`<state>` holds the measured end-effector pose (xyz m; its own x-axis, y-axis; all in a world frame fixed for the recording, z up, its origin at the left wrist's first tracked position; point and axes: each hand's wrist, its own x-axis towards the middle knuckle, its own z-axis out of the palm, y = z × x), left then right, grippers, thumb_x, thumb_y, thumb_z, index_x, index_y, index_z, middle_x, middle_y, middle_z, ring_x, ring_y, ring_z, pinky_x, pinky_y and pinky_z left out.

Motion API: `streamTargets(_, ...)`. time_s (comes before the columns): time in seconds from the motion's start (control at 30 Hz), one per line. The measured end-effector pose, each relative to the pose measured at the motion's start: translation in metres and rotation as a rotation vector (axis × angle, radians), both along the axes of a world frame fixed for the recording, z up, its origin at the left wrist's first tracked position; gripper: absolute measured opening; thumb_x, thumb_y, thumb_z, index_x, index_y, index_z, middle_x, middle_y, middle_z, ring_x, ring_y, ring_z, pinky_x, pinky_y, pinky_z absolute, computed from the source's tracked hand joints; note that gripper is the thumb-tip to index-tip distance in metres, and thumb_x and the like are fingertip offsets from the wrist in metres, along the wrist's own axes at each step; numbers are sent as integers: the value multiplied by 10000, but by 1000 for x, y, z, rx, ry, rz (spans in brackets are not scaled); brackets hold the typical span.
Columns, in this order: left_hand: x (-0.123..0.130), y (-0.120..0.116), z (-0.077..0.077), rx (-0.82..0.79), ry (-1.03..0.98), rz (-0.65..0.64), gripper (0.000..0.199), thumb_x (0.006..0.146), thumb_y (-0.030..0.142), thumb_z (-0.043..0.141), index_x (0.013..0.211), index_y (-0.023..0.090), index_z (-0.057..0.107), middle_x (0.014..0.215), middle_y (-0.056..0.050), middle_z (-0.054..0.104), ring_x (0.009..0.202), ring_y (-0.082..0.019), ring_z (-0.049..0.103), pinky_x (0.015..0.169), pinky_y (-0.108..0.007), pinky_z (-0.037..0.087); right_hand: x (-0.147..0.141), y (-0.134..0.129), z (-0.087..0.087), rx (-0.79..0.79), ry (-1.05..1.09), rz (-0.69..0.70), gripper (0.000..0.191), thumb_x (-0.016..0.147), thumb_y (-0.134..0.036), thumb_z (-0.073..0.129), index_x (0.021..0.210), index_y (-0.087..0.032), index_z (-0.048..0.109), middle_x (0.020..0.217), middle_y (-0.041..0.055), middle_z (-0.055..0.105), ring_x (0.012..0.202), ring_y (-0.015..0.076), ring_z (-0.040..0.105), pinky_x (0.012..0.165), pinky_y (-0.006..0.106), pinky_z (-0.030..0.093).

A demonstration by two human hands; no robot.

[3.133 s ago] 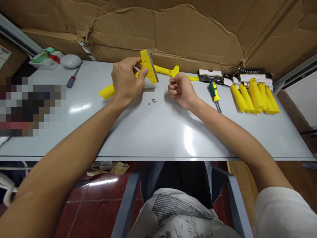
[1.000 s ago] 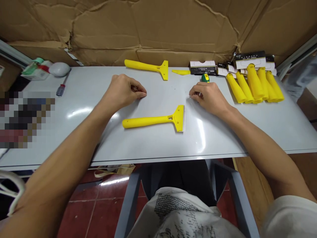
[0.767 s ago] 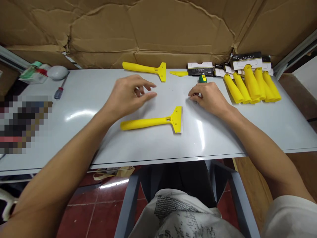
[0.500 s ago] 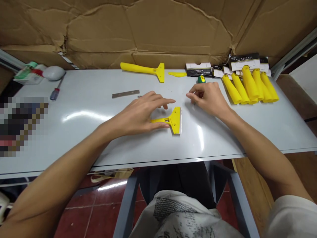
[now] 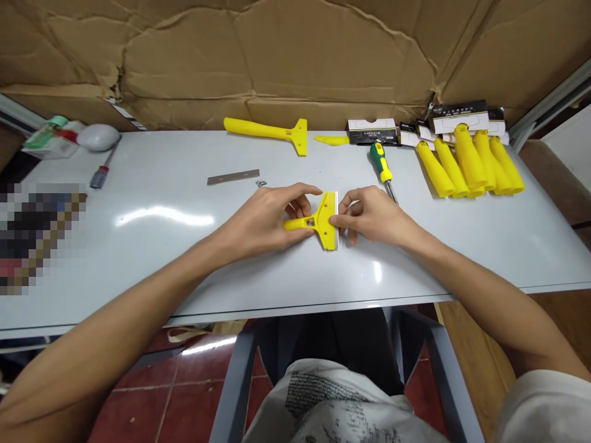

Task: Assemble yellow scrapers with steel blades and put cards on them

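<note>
A yellow scraper (image 5: 326, 212) with a metal blade along its right edge is between my hands, low over the table. My left hand (image 5: 272, 215) is closed around its handle, most of which is hidden in the palm. At the head, my right hand (image 5: 367, 215) pinches the scraper, thumb on top at the blade side and fingers curled at the edge. Just behind the right hand lies a green and yellow screwdriver (image 5: 381, 163), its shaft tip hidden. Behind my left hand are small screws (image 5: 261, 183) and a loose grey blade (image 5: 233, 176).
Another yellow scraper (image 5: 263, 129) lies at the back beside a flat yellow piece (image 5: 331, 140). Black-and-white boxes (image 5: 372, 131) and several yellow handles (image 5: 468, 160) stand at the back right. A second screwdriver (image 5: 100, 176) lies left. Cardboard (image 5: 258, 55) walls the back edge.
My right hand has come down and left to the scraper's head and now grips it, uncovering the screwdriver. My left hand's fingers have curled in around the handle.
</note>
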<state>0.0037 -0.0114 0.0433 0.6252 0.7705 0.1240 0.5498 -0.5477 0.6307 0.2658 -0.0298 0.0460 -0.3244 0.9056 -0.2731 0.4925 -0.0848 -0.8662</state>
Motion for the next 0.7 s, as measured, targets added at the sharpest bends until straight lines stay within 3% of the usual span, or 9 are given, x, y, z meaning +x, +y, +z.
streamTargets(0.1, 2, 0, -6, 77, -127, 78, 497, 908, 398, 831, 1380, 250, 778, 1070, -33, 825, 924, -213, 794, 938, -362, 686, -1, 1, -2, 36, 159, -53, 293, 944, -263, 938, 920, -212, 650, 699, 7, 819, 525, 123, 695, 507, 245, 407)
streamTargets(0.23, 6, -1, -15, 207, -277, 100, 439, 932, 382, 850, 1352, 264, 801, 1097, -47, 808, 943, -217, 769, 972, -410, 693, 1, 6, -5, 152, 266, -72, 502, 858, -566, 1008, 961, -228, 652, 699, -4, 798, 534, 146, 680, 537, 266, 447)
streamTargets(0.33, 10, -5, -19, 230, -368, 107, 479, 949, 361, 846, 1409, 243, 788, 1143, -61, 813, 971, -214, 765, 960, -404, 693, 1, 7, -8, 228, 286, -63, 581, 841, -701, 981, 963, -229, 665, 752, -6, 788, 570, 148, 678, 590, 292, 510)
streamTargets(0.47, 15, -11, -16, 129, -378, 238, 481, 1009, 528, 863, 1410, 275, 782, 1115, -39, 856, 972, -227, 805, 993, -409, 687, -3, 3, -15, 369, 326, -27, 556, 892, -719, 948, 955, -228, 695, 850, -2, 768, 664, 139, 659, 632, 297, 532)
streamTargets(0.57, 16, -13, -10, 67, -338, 267, 474, 1025, 676, 830, 1302, 292, 824, 1094, -25, 875, 975, -235, 820, 998, -409, 673, -5, 1, -19, 418, 337, -18, 510, 945, -689, 917, 951, -231, 692, 819, -17, 745, 646, 135, 650, 628, 299, 514)
streamTargets(0.7, 16, -12, -1, 16, -263, 255, 402, 1028, 655, 784, 1176, 288, 854, 1088, -11, 888, 971, -224, 814, 941, -370, 653, -4, 4, -17, 382, 323, 10, 460, 991, -654, 868, 975, -215, 727, 784, -15, 759, 587, 144, 678, 618, 315, 520)
